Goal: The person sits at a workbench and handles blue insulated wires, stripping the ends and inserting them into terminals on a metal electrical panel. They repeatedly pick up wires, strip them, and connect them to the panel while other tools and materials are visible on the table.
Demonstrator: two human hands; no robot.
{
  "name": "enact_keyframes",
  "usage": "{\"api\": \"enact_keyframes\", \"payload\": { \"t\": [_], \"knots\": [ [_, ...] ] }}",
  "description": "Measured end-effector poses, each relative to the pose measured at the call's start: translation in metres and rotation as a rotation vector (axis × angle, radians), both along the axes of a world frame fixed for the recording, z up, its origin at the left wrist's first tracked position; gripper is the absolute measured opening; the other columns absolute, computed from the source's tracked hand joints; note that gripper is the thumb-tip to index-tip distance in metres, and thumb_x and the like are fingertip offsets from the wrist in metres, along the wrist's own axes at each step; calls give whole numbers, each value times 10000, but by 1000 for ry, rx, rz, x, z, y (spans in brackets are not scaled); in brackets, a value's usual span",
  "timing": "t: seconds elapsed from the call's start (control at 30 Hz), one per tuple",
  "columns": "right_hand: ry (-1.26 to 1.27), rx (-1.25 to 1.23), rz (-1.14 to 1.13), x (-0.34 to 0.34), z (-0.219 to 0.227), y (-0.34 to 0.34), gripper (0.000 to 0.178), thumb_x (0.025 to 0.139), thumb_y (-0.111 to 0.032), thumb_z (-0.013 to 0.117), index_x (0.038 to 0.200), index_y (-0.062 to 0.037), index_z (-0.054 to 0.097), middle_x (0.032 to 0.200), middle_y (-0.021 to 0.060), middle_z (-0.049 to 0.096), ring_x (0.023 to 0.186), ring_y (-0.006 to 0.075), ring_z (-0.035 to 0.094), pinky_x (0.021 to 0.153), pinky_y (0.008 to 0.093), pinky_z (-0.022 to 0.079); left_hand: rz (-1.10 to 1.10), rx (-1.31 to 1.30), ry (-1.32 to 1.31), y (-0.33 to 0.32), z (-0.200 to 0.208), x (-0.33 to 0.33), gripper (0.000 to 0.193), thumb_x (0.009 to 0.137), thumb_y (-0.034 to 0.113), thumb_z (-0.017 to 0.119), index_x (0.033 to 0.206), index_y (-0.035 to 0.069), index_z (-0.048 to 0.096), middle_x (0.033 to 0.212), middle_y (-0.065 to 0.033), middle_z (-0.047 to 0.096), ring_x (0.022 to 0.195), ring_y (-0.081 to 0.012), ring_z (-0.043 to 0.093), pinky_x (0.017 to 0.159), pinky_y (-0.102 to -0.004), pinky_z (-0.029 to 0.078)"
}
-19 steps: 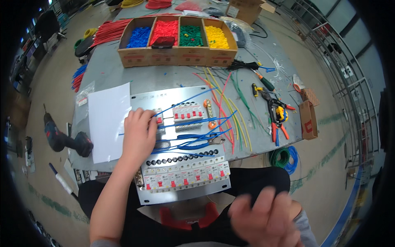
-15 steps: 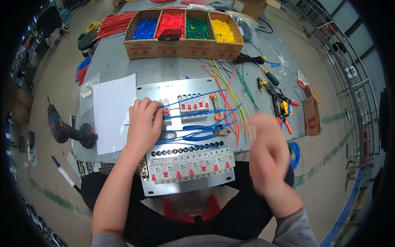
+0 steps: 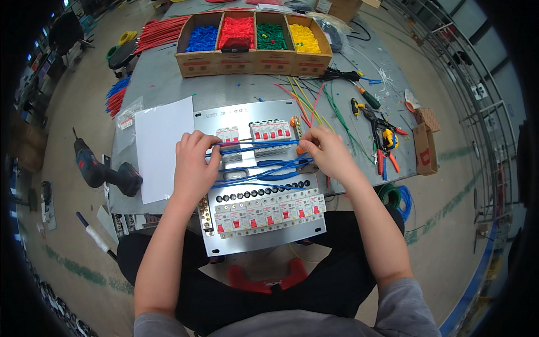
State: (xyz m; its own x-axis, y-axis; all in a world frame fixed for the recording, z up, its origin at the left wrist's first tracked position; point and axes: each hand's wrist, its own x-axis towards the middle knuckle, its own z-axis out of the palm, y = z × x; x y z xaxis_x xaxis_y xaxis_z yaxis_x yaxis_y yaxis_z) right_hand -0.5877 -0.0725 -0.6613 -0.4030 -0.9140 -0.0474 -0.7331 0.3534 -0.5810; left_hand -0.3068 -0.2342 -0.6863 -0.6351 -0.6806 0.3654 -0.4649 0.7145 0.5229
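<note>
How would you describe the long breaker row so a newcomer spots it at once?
On the grey table, find the silver metal plate jutting past the near edge. On the plate's near part, just below a line of black round fittings, sits the long breaker row. It's the longest of the plate's three breaker groups, the only one on that near part.

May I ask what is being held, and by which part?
Blue wires: the left hand grips near their left ends, the right hand near their right.

Soft, fairly even light; bent edges, black corners.
</note>
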Motion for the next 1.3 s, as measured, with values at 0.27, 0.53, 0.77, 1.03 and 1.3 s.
{"api": "enact_keyframes", "payload": {
  "t": [0.27,0.53,0.77,1.03,1.3],
  "knots": [
    [291,-154,63,1,-16,-7,135,911,-215,736,964,-95,708,1059,79,634,1108,275,568,1018,439,366,85,-35,-88,6,-11,8,338,840,142,718,1161,61,647,1060,-84,610,1090,-272,541,1006,-428,353],
    [339,-125,59,6,-17,-8,221,878,-201,753,1060,-99,681,1145,93,615,1183,306,530,1047,462,356,71,-10,-166,6,-16,7,361,842,173,720,1176,72,627,1102,-79,617,1159,-270,519,1060,-442,305],
    [313,-211,129,18,-4,-8,204,863,-173,742,1039,-83,693,1024,118,673,1019,313,627,943,445,460,133,-132,-14,18,-5,0,364,832,175,740,1165,71,635,1111,-80,608,1122,-277,528,1045,-446,316],
    [212,225,348,44,-11,2,180,919,-205,695,1065,-107,733,921,139,746,890,341,716,782,462,561,-267,-80,-256,38,0,3,200,827,243,798,944,89,743,945,-44,596,1021,-251,531,935,-403,371],
    [225,-12,364,41,-11,-2,137,896,-157,705,1005,-77,719,826,109,721,803,333,705,751,438,561,-351,-53,-343,34,-9,0,177,862,211,750,964,70,717,937,-55,633,1017,-257,543,945,-387,400]
  ]
}}
